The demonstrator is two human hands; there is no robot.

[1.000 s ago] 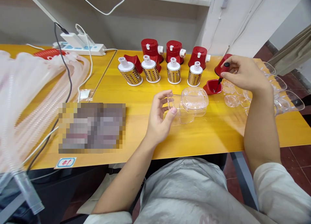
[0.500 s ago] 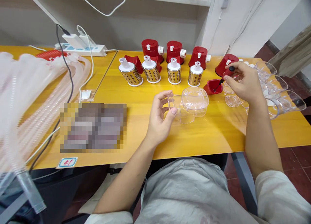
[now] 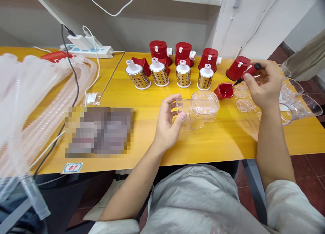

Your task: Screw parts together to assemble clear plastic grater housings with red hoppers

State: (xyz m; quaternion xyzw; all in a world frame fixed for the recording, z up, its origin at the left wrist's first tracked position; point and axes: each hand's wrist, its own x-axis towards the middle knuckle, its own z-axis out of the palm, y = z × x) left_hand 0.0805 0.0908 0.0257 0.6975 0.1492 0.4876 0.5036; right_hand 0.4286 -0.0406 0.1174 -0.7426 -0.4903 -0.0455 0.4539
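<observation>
My left hand (image 3: 169, 124) is closed around the open end of a clear plastic housing (image 3: 203, 108), which rests on the table in front of me. In my right hand (image 3: 265, 83) is a screwdriver (image 3: 251, 70) with a red and black handle. Its dark shaft slants down to the left, and the tip reaches into a small red cup (image 3: 224, 90). What lies at the bottom of the cup is too small to make out. Clear round plastic parts (image 3: 244, 105) lie just below my right hand.
Several red bases (image 3: 209, 59) stand at the back, with gold grater drums (image 3: 183, 75) in front. Clear plastic housings (image 3: 308, 105) crowd the right end. Long clear tubes (image 3: 48, 102), cables and a power strip (image 3: 93, 52) occupy the left. A blurred flat object (image 3: 99, 132) lies near my left arm.
My right hand has shifted right and turned, so the screwdriver leans lower, its tip still at the red cup. My left hand keeps its hold on the clear housing.
</observation>
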